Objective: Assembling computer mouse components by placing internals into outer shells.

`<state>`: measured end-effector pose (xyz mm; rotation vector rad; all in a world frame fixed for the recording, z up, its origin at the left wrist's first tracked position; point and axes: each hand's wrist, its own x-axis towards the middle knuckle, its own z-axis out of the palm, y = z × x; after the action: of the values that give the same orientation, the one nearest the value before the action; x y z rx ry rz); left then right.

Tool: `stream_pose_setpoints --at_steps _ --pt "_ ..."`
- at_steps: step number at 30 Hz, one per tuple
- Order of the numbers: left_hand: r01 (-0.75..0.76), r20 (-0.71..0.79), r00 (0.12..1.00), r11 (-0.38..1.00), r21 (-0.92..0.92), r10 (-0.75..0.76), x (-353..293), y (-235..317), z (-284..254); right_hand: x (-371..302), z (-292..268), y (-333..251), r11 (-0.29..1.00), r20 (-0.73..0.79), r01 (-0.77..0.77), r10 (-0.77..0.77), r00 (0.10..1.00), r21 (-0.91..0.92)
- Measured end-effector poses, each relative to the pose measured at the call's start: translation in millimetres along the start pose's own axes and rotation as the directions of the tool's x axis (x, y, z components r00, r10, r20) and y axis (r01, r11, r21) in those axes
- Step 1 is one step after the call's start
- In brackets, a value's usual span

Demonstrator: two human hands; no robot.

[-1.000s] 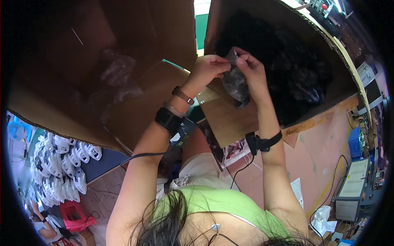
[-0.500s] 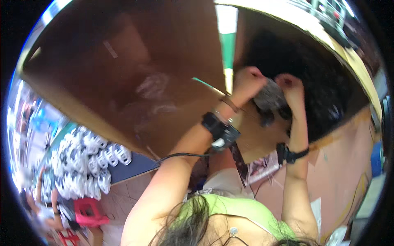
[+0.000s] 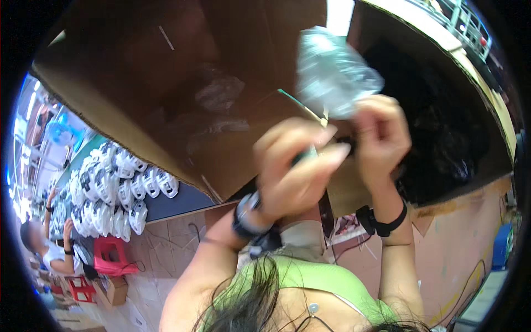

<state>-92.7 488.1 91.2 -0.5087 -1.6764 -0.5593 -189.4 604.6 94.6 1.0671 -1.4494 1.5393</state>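
Note:
A crumpled clear plastic bag (image 3: 334,74) hangs in the air over the gap between two cardboard boxes. My right hand (image 3: 381,135) is closed in a pinch on its lower right corner. To the left and below it, my left hand (image 3: 296,169) is raised with thumb and forefinger curved but apart, blurred by motion. A small greenish patch shows between those fingers; I cannot make out what it is. Both wrists wear dark straps.
The left cardboard box (image 3: 138,105) has scraps of clear plastic (image 3: 218,91) inside. Dark bagged contents (image 3: 437,144) fill the right box. Beyond, white plastic housings (image 3: 113,182) crowd a table, near a pink stool (image 3: 110,257) and another person (image 3: 58,254).
The plastic bag has risen out of the right box in my right hand. My left hand has come away from it, back toward my body, and its fingers have spread.

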Motion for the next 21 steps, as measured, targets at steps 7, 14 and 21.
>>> stream_pose_setpoints --at_steps 7,14,21 --pt "0.384 -0.288 0.922 0.719 0.58 -0.26 -32 -10 -101 47 168 79 0.944 0.327 0.197 -0.104 0.939 -0.266" --pt "0.666 -0.143 0.733 0.658 0.351 -0.665 -82 -53 -125 49 129 66 0.795 -0.177 -0.077 -0.039 0.984 -0.601" --pt "0.689 -0.422 0.704 0.695 0.207 -0.572 -32 -59 -156 102 132 63 0.838 -0.085 -0.407 0.405 0.91 -0.362"
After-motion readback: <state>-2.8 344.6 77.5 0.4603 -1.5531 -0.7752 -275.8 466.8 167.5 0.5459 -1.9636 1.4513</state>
